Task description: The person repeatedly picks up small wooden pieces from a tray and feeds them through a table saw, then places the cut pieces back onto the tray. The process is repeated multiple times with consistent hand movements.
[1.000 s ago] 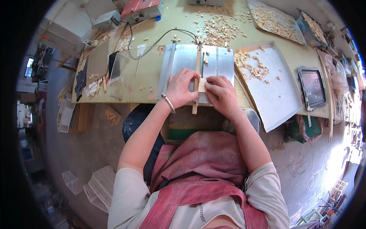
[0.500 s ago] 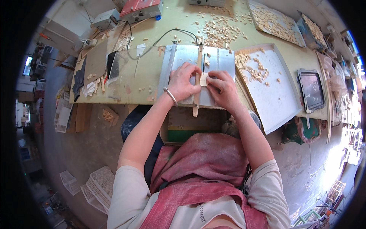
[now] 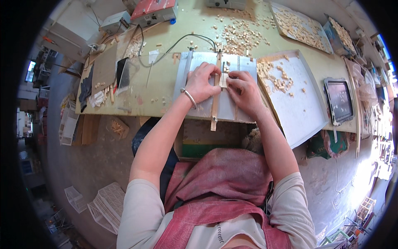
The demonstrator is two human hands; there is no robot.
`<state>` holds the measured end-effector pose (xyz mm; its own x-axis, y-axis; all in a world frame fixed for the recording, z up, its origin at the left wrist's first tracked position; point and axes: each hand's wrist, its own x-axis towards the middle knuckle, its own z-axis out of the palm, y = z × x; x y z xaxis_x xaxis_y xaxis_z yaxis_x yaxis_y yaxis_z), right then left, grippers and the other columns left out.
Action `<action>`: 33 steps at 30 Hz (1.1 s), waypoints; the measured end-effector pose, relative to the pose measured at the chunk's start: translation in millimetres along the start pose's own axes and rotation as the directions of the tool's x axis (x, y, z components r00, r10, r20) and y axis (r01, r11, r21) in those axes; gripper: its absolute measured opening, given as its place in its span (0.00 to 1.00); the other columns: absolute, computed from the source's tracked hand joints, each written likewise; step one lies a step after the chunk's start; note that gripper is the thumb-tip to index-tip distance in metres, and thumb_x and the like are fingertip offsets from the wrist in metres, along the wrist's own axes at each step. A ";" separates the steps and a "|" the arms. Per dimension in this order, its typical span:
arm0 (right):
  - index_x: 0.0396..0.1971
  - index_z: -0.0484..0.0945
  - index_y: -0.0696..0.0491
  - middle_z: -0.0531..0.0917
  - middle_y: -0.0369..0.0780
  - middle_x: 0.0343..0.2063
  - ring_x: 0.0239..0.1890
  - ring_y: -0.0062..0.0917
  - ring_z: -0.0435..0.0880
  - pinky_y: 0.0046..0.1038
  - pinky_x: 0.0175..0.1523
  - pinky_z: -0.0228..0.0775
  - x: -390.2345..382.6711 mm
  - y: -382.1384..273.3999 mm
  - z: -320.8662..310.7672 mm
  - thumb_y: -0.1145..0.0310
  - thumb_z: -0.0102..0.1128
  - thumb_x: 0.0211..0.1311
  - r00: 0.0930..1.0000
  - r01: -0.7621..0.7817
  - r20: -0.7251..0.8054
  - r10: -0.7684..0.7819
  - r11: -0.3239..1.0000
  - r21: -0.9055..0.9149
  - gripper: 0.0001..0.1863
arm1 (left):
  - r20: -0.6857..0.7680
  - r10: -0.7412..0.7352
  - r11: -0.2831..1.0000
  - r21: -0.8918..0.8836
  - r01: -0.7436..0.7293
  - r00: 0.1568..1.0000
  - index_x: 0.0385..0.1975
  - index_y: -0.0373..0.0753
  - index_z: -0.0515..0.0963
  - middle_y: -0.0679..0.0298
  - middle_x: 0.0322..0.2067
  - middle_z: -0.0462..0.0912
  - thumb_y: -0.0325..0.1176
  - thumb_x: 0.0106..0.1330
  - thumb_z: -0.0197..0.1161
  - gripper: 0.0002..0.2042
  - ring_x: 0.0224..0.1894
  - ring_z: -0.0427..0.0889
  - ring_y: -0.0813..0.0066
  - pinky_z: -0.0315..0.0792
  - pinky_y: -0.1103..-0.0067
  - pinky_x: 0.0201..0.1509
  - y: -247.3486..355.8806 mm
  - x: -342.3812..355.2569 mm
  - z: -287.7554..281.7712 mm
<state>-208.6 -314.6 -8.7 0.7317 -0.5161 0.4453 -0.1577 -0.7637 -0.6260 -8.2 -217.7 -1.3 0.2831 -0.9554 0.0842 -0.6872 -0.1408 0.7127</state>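
A small flat pale wood piece point(image 3: 223, 80) lies on a metal plate point(image 3: 202, 108), against the right side of a long wooden strip point(image 3: 215, 108). My right hand point(image 3: 246, 93) pinches the piece's right side between thumb and fingertips. From the left, my left hand point(image 3: 202, 84) reaches to the strip, its thumb and forefinger apart and their tips at the strip beside the piece. A narrow dark slot point(image 3: 224, 66) runs in the plate just beyond the piece. Several tiny wood blocks point(image 3: 226, 69) sit by the slot, past my fingertips.
To the right lies a shallow white tray point(image 3: 304, 112) with wood blocks. Many loose blocks point(image 3: 240, 37) are scattered behind the plate, with a cable point(image 3: 182, 38) nearby. A clear sheet point(image 3: 137, 79) lies at left; a framed tablet point(image 3: 340, 98) stands at far right.
Both hands have shifted slightly away from me along the strip. The wood piece has moved the same way, closer over the dark slot. My view has tilted a little.
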 end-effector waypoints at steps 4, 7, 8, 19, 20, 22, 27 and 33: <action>0.42 0.89 0.57 0.87 0.43 0.52 0.57 0.41 0.83 0.40 0.62 0.77 7.0 4.0 -1.0 0.75 0.71 0.59 1.000 -0.011 0.013 0.011 1.000 0.002 0.11 | -0.011 0.016 0.999 0.045 -0.016 1.000 0.47 0.46 0.82 0.65 0.44 0.81 0.40 0.51 0.74 0.22 0.45 0.82 0.69 0.75 0.69 0.55 1.7 6.6 -2.0; 0.44 0.89 0.57 0.86 0.43 0.53 0.58 0.40 0.82 0.39 0.62 0.77 12.2 3.1 -5.5 0.76 0.71 0.60 0.997 0.003 0.071 -0.002 1.000 -0.015 0.12 | -0.009 0.042 0.995 0.095 -0.041 0.999 0.47 0.45 0.82 0.65 0.43 0.81 0.40 0.51 0.75 0.22 0.45 0.82 0.68 0.76 0.69 0.56 -1.3 4.5 -3.9; 0.45 0.89 0.57 0.86 0.43 0.54 0.58 0.40 0.82 0.39 0.63 0.78 12.0 2.9 -8.3 0.76 0.71 0.60 0.995 0.012 0.094 -0.009 0.999 -0.031 0.12 | 0.000 0.051 0.993 0.109 -0.051 0.999 0.47 0.46 0.82 0.65 0.44 0.81 0.41 0.51 0.75 0.22 0.46 0.83 0.67 0.75 0.68 0.56 1.5 2.3 -4.8; 0.39 0.88 0.54 0.87 0.40 0.47 0.52 0.39 0.84 0.40 0.57 0.78 -31.8 -34.3 -21.2 0.75 0.71 0.57 0.991 0.109 0.084 -0.107 0.994 -0.018 0.09 | 0.320 0.161 0.983 0.037 -0.182 0.934 0.45 0.50 0.82 0.61 0.48 0.79 0.47 0.50 0.76 0.22 0.55 0.80 0.57 0.70 0.61 0.61 22.6 -68.0 -34.0; 0.39 0.88 0.54 0.87 0.40 0.47 0.52 0.39 0.84 0.40 0.57 0.78 -38.2 -37.2 -18.4 0.74 0.71 0.57 0.991 0.110 0.072 -0.109 0.994 -0.018 0.10 | 0.288 0.113 0.992 0.017 -0.123 0.951 0.46 0.49 0.81 0.62 0.47 0.79 0.44 0.52 0.77 0.21 0.52 0.80 0.60 0.71 0.64 0.58 22.5 -66.7 -33.1; 0.40 0.87 0.53 0.86 0.39 0.48 0.53 0.38 0.84 0.40 0.58 0.77 -44.4 -38.3 -9.0 0.73 0.72 0.57 0.993 0.105 0.053 -0.104 0.994 -0.015 0.10 | 0.227 0.013 1.000 -0.028 -0.007 0.974 0.47 0.46 0.81 0.64 0.44 0.79 0.39 0.56 0.78 0.19 0.46 0.81 0.65 0.75 0.69 0.54 19.7 -61.3 -29.6; 0.42 0.87 0.52 0.86 0.39 0.49 0.53 0.38 0.84 0.39 0.60 0.75 -44.5 -41.1 -0.2 0.73 0.72 0.57 0.994 0.106 0.038 -0.104 0.994 -0.042 0.12 | 0.053 0.116 0.990 0.080 -0.120 0.992 0.45 0.44 0.81 0.65 0.40 0.79 0.37 0.52 0.79 0.21 0.42 0.81 0.67 0.77 0.71 0.50 21.7 -63.4 -12.6; 0.42 0.86 0.52 0.86 0.39 0.48 0.54 0.38 0.83 0.40 0.61 0.72 -47.7 -39.7 3.5 0.73 0.73 0.56 0.997 0.070 -0.012 -0.070 0.997 -0.028 0.12 | 0.050 0.148 0.986 0.072 -0.151 0.988 0.44 0.44 0.81 0.64 0.37 0.78 0.36 0.49 0.79 0.22 0.40 0.82 0.66 0.79 0.71 0.48 19.8 -60.5 -9.0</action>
<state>-234.9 -258.3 -7.4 0.7328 -0.4657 0.4960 -0.1248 -0.8086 -0.5749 -32.9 -160.4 14.0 0.1443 -0.9775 0.1539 -0.7684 -0.0127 0.6398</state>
